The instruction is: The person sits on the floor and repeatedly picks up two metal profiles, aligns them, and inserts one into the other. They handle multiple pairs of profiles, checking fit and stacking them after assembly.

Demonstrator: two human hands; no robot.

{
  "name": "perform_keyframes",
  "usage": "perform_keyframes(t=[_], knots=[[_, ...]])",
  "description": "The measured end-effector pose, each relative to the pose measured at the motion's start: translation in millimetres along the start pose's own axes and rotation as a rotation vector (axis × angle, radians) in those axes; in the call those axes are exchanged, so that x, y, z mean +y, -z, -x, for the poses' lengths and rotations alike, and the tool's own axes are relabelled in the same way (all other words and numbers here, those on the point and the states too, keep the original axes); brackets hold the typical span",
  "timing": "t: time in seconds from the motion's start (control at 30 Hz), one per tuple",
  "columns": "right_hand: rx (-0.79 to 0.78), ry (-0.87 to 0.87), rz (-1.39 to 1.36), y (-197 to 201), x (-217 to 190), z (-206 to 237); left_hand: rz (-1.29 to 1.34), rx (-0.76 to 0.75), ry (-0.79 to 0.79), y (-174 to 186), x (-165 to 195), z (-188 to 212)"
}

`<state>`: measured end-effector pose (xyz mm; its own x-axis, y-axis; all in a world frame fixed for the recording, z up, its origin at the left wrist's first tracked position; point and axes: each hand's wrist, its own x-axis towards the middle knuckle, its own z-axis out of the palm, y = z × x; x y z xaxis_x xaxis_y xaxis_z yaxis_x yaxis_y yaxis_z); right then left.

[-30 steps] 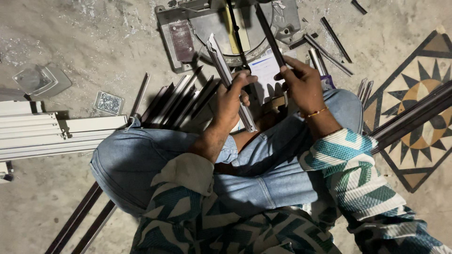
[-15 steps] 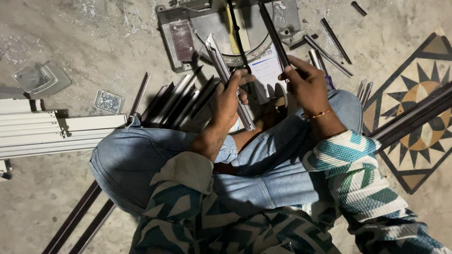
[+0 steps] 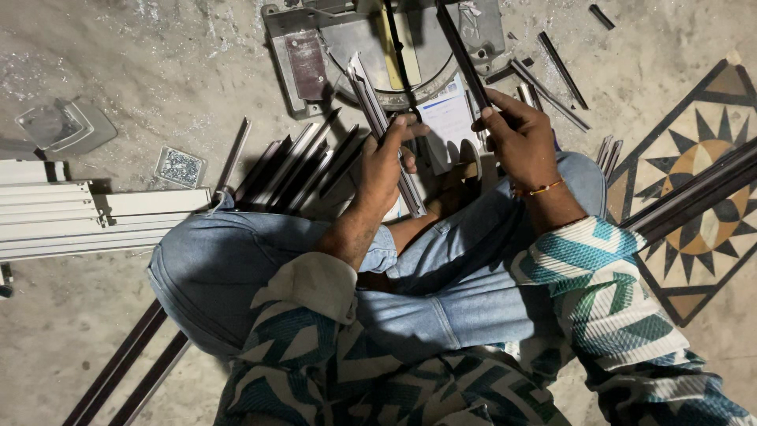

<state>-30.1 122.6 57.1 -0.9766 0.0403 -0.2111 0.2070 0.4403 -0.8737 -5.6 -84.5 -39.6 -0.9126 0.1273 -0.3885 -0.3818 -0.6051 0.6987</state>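
Furthest left on the concrete floor (image 3: 118, 71) lie the white rails (image 3: 71, 217), then a fan of dark metal strips (image 3: 296, 170) just beside our left knee (image 3: 213, 268).

Our left hand (image 3: 386, 170) has its fingers clenched around a short silver strip (image 3: 377, 118), taken near its lower half; the upper end stands free and points toward the saw base (image 3: 315, 55). We judge the piece light and stiff, a thin channel that will not bend, with smooth, rather slippery faces and cut ends that look sharp, so a grip along the flat sides, away from the ends, seems safest.

Our right hand (image 3: 520, 142) grasps a dark strip (image 3: 461, 55) low down, and its top crosses over the saw base.

Room is tight: our legs lie below, the machine is just ahead and loose offcuts (image 3: 564, 63) sit to the right. Long dark bars (image 3: 694, 197) lie over the patterned tile (image 3: 710, 181). The freest space is upward, above our lap.
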Motion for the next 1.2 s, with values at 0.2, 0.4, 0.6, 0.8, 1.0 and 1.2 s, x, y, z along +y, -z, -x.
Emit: perform_keyframes(t=[0.2, 0.4, 0.6, 0.8, 1.0, 1.2], knots=[[-0.019, 0.023, 0.009, 0.9, 3.2, -1.7, 0.006, -0.003, -0.001, 1.2, -3.3, -1.8], [-0.008, 0.032, 0.022, -0.2, 5.1, -3.3, 0.009, 0.007, -0.007, 1.4, -5.1, -3.2], [-0.01, 0.052, 0.017, 0.9, 3.2, -4.7, 0.001, 0.005, -0.011, 1.3, -5.2, -5.3], [-0.001, 0.075, 0.024, 3.4, 6.2, -8.3, -0.023, -0.015, 0.002, 3.8, -3.9, -5.6], [-0.003, 0.097, 0.004, 5.2, 10.8, -11.3, -0.029, -0.008, 0.003, 3.5, -4.1, -7.1], [-0.016, 0.089, 0.002, 5.5, 10.2, -12.7, -0.023, -0.004, -0.021, 4.0, -5.0, -7.6]])
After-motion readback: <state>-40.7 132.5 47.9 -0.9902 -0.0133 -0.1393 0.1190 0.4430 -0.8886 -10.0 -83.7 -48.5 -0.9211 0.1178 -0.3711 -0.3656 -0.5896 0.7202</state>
